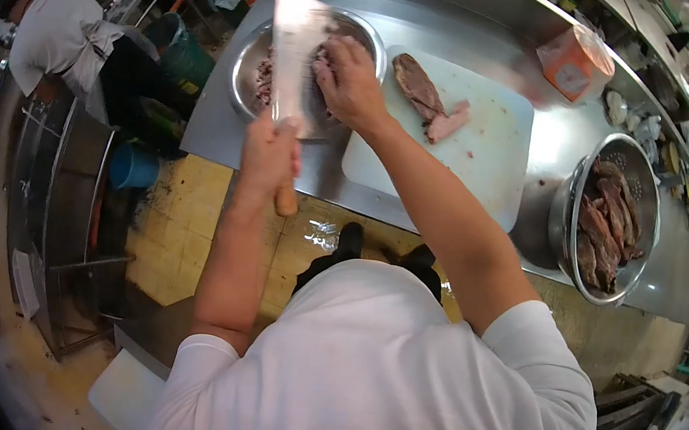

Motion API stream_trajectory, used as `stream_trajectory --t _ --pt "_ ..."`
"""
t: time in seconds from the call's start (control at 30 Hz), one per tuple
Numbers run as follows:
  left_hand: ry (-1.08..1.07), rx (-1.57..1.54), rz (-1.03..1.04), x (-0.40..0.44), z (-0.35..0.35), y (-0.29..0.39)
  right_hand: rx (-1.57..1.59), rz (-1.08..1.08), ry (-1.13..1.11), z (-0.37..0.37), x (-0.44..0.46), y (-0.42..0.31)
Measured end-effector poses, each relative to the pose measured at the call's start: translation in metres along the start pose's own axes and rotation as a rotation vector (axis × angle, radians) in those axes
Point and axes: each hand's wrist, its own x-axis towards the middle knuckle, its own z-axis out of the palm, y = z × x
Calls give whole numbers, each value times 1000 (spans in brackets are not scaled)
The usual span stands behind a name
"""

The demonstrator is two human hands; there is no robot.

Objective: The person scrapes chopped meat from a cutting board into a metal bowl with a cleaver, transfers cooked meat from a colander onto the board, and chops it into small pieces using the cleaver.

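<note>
My left hand [270,154] is closed around the wooden handle of a cleaver [292,45]. Its broad blade, blurred by motion, is held over a round metal bowl [375,34]. My right hand [348,82] is over the bowl beside the blade, fingers extended, with bits of meat around the fingertips. Some chopped meat [264,80] shows in the bowl to the left of the blade; the blade and my hand hide the rest. To the right, a white cutting board [490,147] bears a piece of cooked meat [418,86] and a paler cut slice [448,123].
A metal colander [568,217] holding several long meat pieces [606,221] stands at the counter's right. An orange and white bag [576,63] lies near the back ledge. At left, a person in white [65,35] bends near a dark bin [179,53] and a blue bucket [134,165].
</note>
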Motion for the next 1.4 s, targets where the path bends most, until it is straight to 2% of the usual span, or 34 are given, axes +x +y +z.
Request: stream_trajectory --t 0.03,0.07,0.1,0.13,0.17,0.23,0.3,0.37,0.4,0.47,0.63,0.7,0.77,0.83,0.9,0.97,1.0,1.03,1.1,1.13,1.27,1.4 --pt "122 45 10 2 -20 0 -161 5 -187 29 -1 18" --pt "244 88 21 5 -39 0 -256 43 -255 40 -7 17" --pt "254 82 31 7 -58 -1 -357 79 -321 43 -8 16" --pt "270 130 8 5 -74 -8 -245 104 -358 37 0 20" --pt "283 171 -26 4 -86 -17 -137 136 -407 24 4 28" --pt "272 131 -73 4 -100 -35 -131 365 -427 -24 6 27" --pt "264 6 -69 8 -103 -47 -225 262 -389 -74 -12 59" --pt "249 -12 -96 17 -102 -56 -478 399 -432 -123 -40 65" --pt "246 -13 -115 21 -101 -59 -502 416 -431 -139 -58 74" --pt "190 -37 -112 29 -95 -58 -507 300 -451 -167 -102 90" --pt "31 -113 -41 44 -57 -38 -672 400 -546 -184 -117 78" --pt "-25 -77 -17 46 -36 -34 -658 258 -487 -185 -117 80" --pt "-71 -36 3 43 -14 -33 -666 279 -552 -189 -115 85" --pt "-222 -30 39 36 9 -29 -632 373 -734 -194 -113 80" --pt "-277 76 60 23 25 -25 -517 335 -670 -208 -129 74" --pt "-346 365 91 11 39 -29 -405 292 -626 -221 -145 70" --pt "-359 514 237 9 46 -36 -365 299 -585 -225 -150 67" --pt "-362 524 226 3 51 -42 -322 312 -539 -228 -158 64" --pt "-373 864 510 -11 73 -47 -326 299 -520 -232 -160 70" --pt "-467 847 366 -21 84 -32 -338 272 -507 -234 -158 75" --pt "-538 1026 329 -29 116 -22 -306 233 -531 -236 -158 82" --pt "-565 1168 260 -25 138 -22 -255 249 -462 -236 -163 88"
